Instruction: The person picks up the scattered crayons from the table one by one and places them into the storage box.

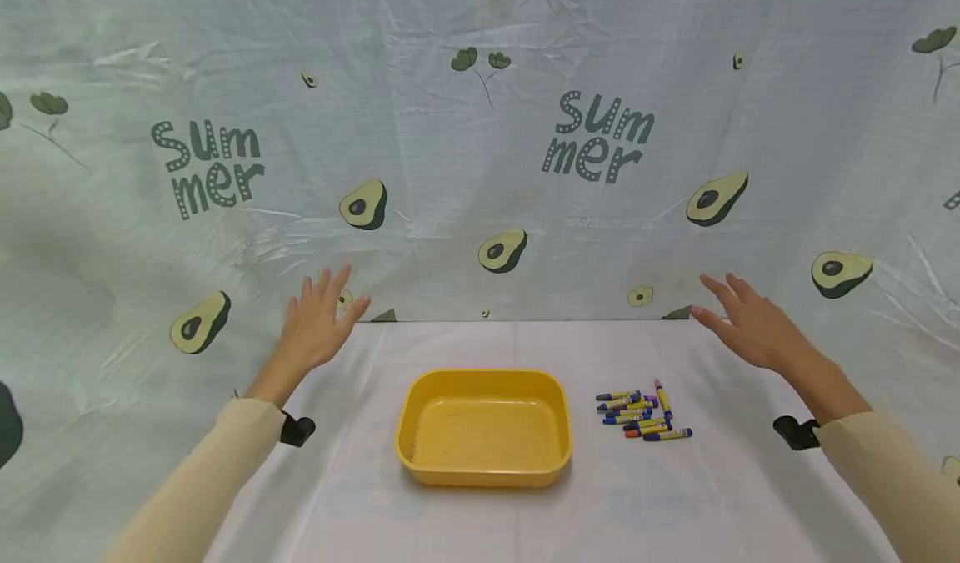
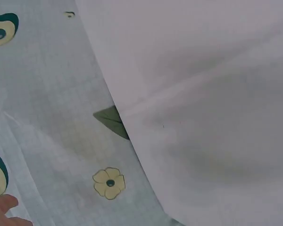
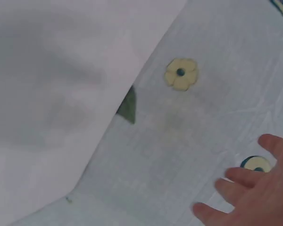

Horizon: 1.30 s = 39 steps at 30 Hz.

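Both hands are held up in the air, apart, with nothing in them. The left hand (image 1: pixel 317 323) has its fingers spread, above the table's far left side; only its fingertips (image 2: pixel 4 207) show in the left wrist view. Over the far right side hovers the right hand (image 1: pixel 757 325), fingers also spread and pointing forward. A yellow rectangular tray (image 1: pixel 483 477) with rounded corners lies between them, with nothing inside it. Right of the tray is a loose pile of several crayons (image 1: pixel 637 414) in yellow wrappers, nearer to the right hand.
A white cloth covers the table (image 1: pixel 517 530). Behind it hangs a pale curtain (image 1: pixel 442 163) printed with avocados, flowers and the word "summer". The table's far edge meets this curtain. Each wrist wears a strap with a small black camera mount (image 1: pixel 297 430).
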Each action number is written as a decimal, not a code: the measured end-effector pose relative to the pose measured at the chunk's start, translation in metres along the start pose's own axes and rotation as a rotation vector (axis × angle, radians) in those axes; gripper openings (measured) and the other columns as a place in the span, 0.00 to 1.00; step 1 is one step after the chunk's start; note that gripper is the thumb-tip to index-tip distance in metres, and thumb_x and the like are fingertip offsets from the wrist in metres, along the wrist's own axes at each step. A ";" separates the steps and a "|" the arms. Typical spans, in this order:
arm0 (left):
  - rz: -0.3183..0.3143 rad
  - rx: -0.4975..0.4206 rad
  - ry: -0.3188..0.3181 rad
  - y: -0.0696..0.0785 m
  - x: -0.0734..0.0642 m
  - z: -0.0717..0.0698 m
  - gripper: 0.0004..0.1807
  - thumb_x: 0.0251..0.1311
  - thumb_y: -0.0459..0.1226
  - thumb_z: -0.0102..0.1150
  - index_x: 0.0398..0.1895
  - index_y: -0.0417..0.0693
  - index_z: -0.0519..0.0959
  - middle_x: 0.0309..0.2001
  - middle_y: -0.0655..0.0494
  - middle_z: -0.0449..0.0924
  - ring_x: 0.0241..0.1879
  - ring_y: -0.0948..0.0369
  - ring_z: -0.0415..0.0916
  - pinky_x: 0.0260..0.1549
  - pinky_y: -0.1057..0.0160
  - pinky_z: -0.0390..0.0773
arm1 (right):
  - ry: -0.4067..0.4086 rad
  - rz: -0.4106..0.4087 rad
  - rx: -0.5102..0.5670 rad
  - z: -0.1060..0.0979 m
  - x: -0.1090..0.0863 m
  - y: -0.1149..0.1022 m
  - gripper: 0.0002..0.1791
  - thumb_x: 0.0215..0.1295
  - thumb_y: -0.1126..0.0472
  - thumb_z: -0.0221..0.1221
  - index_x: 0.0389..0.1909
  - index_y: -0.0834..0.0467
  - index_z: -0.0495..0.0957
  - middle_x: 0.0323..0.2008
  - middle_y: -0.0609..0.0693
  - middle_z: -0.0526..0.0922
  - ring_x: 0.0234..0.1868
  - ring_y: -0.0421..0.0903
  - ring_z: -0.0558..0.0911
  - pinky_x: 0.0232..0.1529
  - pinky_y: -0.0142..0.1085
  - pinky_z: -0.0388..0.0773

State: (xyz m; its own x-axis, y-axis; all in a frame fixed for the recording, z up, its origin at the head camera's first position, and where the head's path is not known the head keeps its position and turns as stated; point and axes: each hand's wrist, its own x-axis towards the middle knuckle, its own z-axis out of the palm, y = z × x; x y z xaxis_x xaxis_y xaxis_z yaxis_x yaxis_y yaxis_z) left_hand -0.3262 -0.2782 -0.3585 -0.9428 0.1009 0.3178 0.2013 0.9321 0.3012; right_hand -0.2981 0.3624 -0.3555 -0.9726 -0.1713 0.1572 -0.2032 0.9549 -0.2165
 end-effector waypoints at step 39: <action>-0.361 -0.809 -0.215 0.078 -0.105 0.090 0.25 0.81 0.43 0.42 0.78 0.58 0.67 0.58 0.44 0.73 0.56 0.51 0.70 0.57 0.56 0.69 | -0.226 0.030 0.307 0.070 -0.024 -0.043 0.31 0.76 0.49 0.59 0.70 0.64 0.68 0.49 0.64 0.83 0.44 0.53 0.83 0.39 0.46 0.82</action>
State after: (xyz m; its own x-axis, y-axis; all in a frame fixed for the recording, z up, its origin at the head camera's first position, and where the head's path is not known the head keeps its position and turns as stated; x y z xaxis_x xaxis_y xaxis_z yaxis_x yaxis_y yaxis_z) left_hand -0.2356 -0.1845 -0.4489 -0.9976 -0.0113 -0.0684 -0.0672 0.3991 0.9144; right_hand -0.2737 0.3081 -0.4178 -0.9721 -0.2261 -0.0630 -0.1650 0.8492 -0.5017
